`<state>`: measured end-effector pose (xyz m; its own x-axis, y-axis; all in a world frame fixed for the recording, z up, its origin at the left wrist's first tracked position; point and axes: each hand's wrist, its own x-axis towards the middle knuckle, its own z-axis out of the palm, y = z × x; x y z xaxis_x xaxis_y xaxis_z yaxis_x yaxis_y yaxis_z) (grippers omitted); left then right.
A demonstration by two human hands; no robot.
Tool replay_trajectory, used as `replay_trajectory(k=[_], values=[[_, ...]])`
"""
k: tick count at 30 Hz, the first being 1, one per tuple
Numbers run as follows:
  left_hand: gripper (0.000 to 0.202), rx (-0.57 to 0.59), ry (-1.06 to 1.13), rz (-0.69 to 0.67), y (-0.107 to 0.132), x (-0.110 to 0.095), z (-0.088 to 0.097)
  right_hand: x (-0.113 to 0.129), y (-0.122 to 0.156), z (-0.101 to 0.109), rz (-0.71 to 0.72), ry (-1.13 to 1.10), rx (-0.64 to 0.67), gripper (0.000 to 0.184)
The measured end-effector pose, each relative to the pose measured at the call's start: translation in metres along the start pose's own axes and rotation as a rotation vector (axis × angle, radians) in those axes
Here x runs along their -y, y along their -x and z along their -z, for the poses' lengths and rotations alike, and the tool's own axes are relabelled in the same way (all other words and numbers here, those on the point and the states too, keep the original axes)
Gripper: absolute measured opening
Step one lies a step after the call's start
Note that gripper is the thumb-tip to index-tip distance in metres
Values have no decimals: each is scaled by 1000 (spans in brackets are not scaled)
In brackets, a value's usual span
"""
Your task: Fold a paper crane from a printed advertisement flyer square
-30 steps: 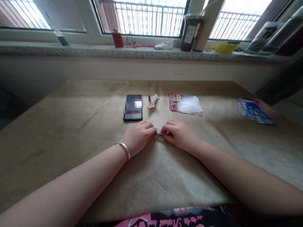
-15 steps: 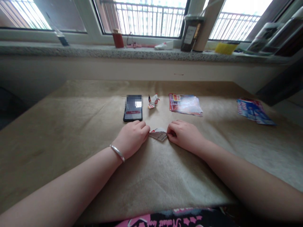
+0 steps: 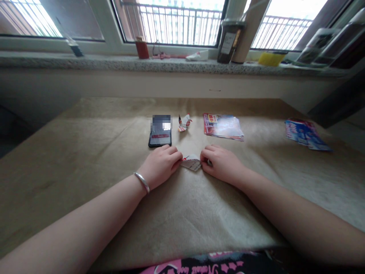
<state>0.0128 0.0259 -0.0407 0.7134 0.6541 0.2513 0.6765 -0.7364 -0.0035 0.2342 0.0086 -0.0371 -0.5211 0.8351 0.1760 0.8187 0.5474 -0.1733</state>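
A small folded piece of printed paper (image 3: 192, 163) lies between my hands, low over the tabletop. My left hand (image 3: 161, 164), with a silver bangle at its wrist, pinches the paper's left end. At its right end the fingers of my right hand (image 3: 220, 163) are closed on it. Both ends of the paper are hidden under my fingertips. A paper crane (image 3: 184, 123), folded from similar printed paper, stands just beyond. Left of the crane, a black phone (image 3: 160, 137) lies face up, close to my left knuckles.
A stack of glossy flyers (image 3: 224, 126) lies beyond my right hand, and more blue flyers (image 3: 308, 135) lie farther right. The cloth-covered table (image 3: 85, 152) reaches the wall. On the stone windowsill (image 3: 108, 64) stand a red container (image 3: 142, 48) and a dark jar (image 3: 229, 42).
My left hand has shifted slightly right along the paper, covering more of its left end. My right hand has moved very slightly left. The other things stay in place.
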Motion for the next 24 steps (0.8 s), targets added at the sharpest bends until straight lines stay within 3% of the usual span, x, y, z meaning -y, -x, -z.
replay_trajectory(k=[7,12,17,20,24], values=[[11,-41,206,14,1,0,-2,-2,0,-3,58,-103,-69,6],[19,-41,249,-71,2,1,-3,-4,0,-3,56,-179,-104,6],[20,-52,363,-50,2,2,-5,-7,1,-3,182,-190,-79,15],[17,-70,522,25,1,3,-5,-7,3,-2,215,-248,-60,16],[16,-43,773,249,0,7,-3,-5,3,-3,173,-418,-79,19]])
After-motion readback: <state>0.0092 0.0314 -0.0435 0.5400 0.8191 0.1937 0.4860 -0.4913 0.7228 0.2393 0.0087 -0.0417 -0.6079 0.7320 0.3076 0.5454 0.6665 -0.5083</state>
